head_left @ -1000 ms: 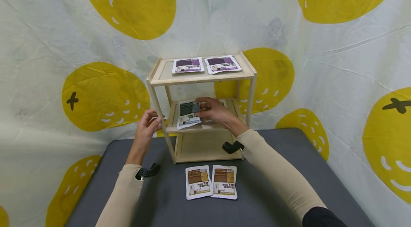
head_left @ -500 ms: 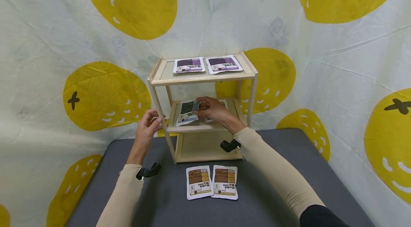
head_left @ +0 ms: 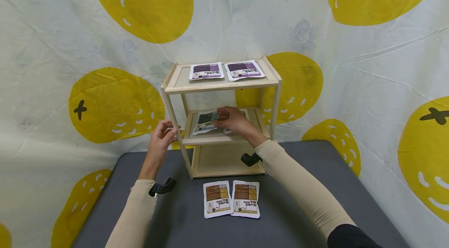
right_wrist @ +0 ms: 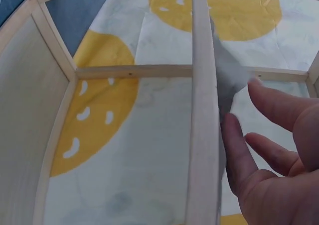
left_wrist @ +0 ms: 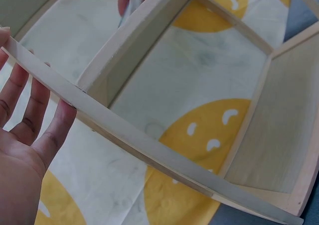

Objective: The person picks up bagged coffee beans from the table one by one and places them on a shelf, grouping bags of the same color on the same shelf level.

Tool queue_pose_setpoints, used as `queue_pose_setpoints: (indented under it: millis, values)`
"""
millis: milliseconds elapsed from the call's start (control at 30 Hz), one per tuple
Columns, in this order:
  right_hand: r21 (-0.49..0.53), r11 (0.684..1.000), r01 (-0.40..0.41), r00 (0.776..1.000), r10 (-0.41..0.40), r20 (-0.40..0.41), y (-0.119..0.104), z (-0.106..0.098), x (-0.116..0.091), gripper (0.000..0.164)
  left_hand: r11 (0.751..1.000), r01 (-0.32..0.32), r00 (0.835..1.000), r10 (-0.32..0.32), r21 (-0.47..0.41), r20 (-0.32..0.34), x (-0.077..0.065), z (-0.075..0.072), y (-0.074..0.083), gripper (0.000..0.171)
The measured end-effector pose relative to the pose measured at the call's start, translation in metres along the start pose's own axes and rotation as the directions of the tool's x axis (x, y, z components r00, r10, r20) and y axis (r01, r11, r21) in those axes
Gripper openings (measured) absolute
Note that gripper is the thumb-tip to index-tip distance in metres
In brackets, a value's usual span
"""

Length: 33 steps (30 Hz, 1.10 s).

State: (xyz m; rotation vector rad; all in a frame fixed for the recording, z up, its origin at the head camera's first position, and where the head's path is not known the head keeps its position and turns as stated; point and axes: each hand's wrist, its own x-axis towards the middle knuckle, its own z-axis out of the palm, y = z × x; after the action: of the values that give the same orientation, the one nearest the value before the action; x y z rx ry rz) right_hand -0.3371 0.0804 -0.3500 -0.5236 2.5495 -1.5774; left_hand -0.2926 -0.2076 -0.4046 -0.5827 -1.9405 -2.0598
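Observation:
In the head view, a green-and-white pouch (head_left: 205, 122) lies on the left of the middle shelf (head_left: 224, 139) of a small wooden rack. My right hand (head_left: 234, 120) holds that pouch at its right edge with thumb and fingers. A second pouch behind this hand is mostly hidden. From the right wrist view, the pouch (right_wrist: 230, 78) shows edge-on between the thumb and fingers of my right hand (right_wrist: 284, 140). My left hand (head_left: 163, 134) grips the rack's left front post (head_left: 172, 113). Its fingers lie behind the post (left_wrist: 124, 128) in the left wrist view.
Two purple pouches, one left (head_left: 206, 71) and one right (head_left: 244, 70), lie on the rack's top shelf (head_left: 221, 89). Two brown pouches (head_left: 217, 199) lie on the grey table (head_left: 298, 201) before the bottom shelf (head_left: 224, 160). A fruit-print curtain (head_left: 245, 18) hangs behind.
The front edge of the green-and-white pouch has gone down and back onto the middle shelf, with my right hand at its side. My left hand has stayed at the post.

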Motion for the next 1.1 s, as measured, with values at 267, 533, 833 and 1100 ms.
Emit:
queue_pose_setpoints:
  millis: [267,533,833,1100]
  values:
    - [-0.024,0.998,0.063,0.997,-0.063,-0.032,-0.007,-0.003,-0.014,0.052,1.0,0.014,1.0,-0.015,-0.013,-0.009,0.0,0.001,0.001,0.029]
    - [0.006,0.994,0.113,0.994,-0.113,-0.006,-0.007,-0.004,-0.033,0.05,1.0,0.014,1.0,-0.014,-0.012,-0.01,0.0,0.001,0.002,0.034]
    - [0.082,0.986,0.145,0.987,-0.15,0.062,-0.003,-0.002,-0.06,0.051,1.0,0.012,1.0,-0.012,0.009,0.006,0.0,0.002,0.005,0.032]
    - [0.112,0.984,0.136,0.98,-0.15,0.131,0.0,-0.004,-0.078,0.053,1.0,0.022,1.0,-0.022,0.021,0.004,0.0,0.001,0.003,0.037]
